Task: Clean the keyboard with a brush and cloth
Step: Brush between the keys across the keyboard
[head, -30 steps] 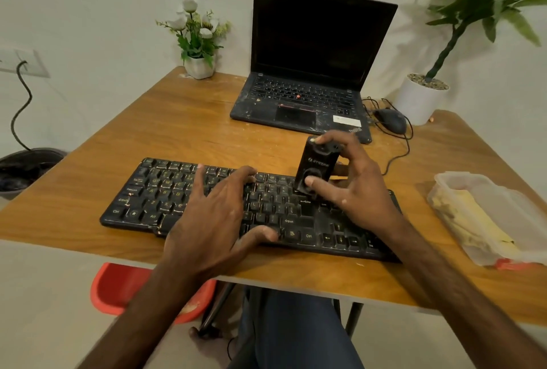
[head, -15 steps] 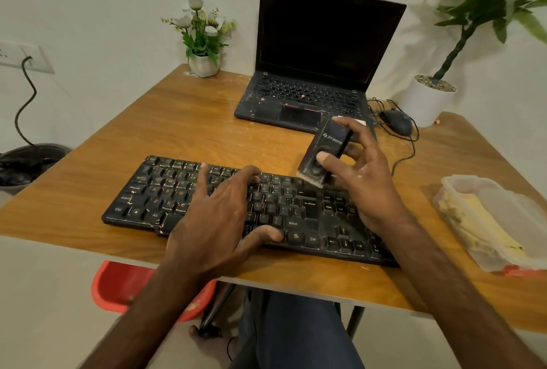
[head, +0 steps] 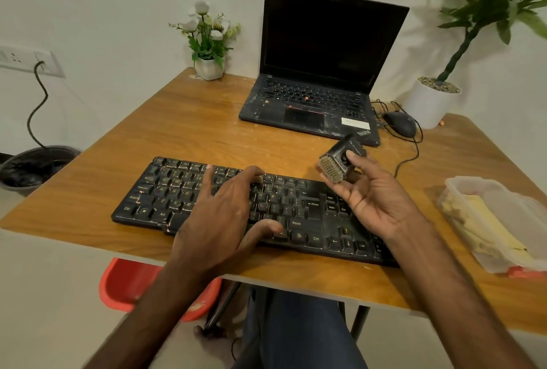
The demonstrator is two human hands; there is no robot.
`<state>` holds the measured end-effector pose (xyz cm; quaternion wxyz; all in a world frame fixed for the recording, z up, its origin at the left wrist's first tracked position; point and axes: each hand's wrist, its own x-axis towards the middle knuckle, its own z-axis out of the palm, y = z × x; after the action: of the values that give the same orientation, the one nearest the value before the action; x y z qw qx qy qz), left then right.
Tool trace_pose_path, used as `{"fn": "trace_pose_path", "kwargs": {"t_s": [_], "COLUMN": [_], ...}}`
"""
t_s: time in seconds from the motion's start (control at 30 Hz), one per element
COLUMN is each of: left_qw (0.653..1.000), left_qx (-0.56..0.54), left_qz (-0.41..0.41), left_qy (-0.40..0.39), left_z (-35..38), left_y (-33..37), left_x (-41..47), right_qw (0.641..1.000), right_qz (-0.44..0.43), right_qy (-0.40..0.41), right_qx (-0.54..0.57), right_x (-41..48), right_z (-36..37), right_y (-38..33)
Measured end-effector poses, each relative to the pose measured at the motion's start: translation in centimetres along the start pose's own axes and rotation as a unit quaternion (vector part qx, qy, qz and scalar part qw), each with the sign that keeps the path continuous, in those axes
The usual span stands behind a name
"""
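Observation:
A black, dusty keyboard (head: pixel 165 191) lies across the near part of the wooden table (head: pixel 189 131). My left hand (head: pixel 220 217) rests flat on its middle keys, fingers spread. My right hand (head: pixel 376 200) is raised above the keyboard's right end and grips a small black brush (head: pixel 340 163), thumb on its side. The brush is tilted so its tan bristles face me, clear of the keys. A yellow cloth (head: pixel 485 220) lies in a clear plastic container (head: pixel 515 200) at the right.
An open black laptop (head: pixel 319 72) stands at the back, with a wired mouse (head: pixel 399 124) to its right. A small flower pot (head: pixel 208 68) and a large white plant pot (head: pixel 429 105) stand at the far corners. A red stool (head: pixel 130 282) sits under the table.
My right hand has lifted the brush off the keys and turned it, so the bristles now face up towards me. The left hand has stayed on the keyboard.

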<state>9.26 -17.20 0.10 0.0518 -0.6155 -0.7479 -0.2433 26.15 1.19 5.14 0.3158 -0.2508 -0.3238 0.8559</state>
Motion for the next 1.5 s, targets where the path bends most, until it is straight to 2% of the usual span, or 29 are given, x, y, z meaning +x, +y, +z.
{"fn": "trace_pose_path", "kwargs": {"t_s": [0.17,0.4,0.53,0.77,0.83,0.97,1.17,1.27,1.33,1.4,1.5], "left_qw": [1.0,0.999,0.998,0.993,0.995,0.995,0.996,0.996,0.994,0.993,0.993], "left_qx": [0.004,-0.01,0.05,0.003,0.029,0.088,0.072,0.074,0.085,0.092,0.092], "left_qz": [-0.001,-0.017,-0.018,-0.065,-0.033,0.042,0.039,0.039,0.046,0.051,0.052], "left_qy": [0.003,0.034,0.025,0.098,0.085,0.006,-0.019,-0.031,-0.041,-0.048,-0.05], "left_z": [-0.2,-0.5,-1.9,-4.2,-4.2,-3.5,-3.2,-3.1,-3.1,-3.1,-3.0], "left_y": [0.1,-0.7,-2.6,-7.0,-7.1,-5.9,-6.0,-6.2,-6.3,-6.4,-6.4], "left_x": [0.0,-0.2,-0.4,-2.5,-2.9,-3.1,-3.1,-3.2,-3.1,-3.0,-2.9], "right_qw": [0.999,0.993,0.984,0.981,0.978,0.96,0.934,0.906,0.871,0.818,0.729], "right_qz": [0.013,-0.042,-0.081,-0.106,-0.117,-0.154,-0.177,-0.191,-0.203,-0.227,-0.297], "right_qy": [-0.01,-0.02,-0.029,-0.033,-0.034,-0.047,-0.062,-0.102,-0.146,-0.169,-0.156], "right_qx": [-0.035,-0.111,-0.156,-0.157,-0.171,-0.23,-0.304,-0.363,-0.422,-0.501,-0.597], "right_x": [-0.2,0.0,0.1,0.6,0.6,0.4,-0.2,-0.8,-1.2,-1.6,-1.4], "right_z": [0.5,0.9,1.1,1.2,1.3,1.7,2.4,2.9,3.1,3.3,3.4], "right_y": [1.0,1.7,1.9,2.3,2.3,3.0,3.8,3.9,4.1,4.4,4.1]}}
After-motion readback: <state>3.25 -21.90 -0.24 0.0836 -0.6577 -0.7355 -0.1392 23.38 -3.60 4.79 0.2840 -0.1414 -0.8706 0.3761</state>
